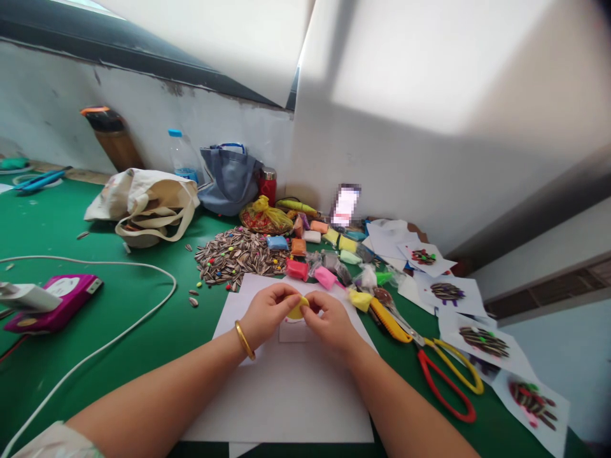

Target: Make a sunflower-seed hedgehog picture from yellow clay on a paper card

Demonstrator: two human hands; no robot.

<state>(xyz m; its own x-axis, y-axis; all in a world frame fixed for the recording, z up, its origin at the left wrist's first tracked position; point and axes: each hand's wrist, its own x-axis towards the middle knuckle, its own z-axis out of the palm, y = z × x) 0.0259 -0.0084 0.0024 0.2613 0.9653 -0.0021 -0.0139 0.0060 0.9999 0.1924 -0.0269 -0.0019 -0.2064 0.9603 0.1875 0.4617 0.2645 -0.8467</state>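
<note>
Both hands meet over a large white paper sheet [291, 394]. My left hand [270, 315] wears a gold bangle [245, 340] at the wrist and pinches the left side of a flat yellow piece [296, 311]. On its right side, my right hand [329, 318] grips the same piece with thumb and fingers. A small white card [293, 333] lies beneath the piece, on the sheet. Just beyond the fingers sit packets of coloured clay, among them a pink one [325, 277] and a red one [297, 270].
Sunflower seeds [238, 254] are piled behind the paper. Scissors [443, 362], a yellow cutter [389, 320] and papers with seed figures [484, 340] lie right. Left are a white cable [157, 305], a purple box [57, 302] and a cream bag [143, 203].
</note>
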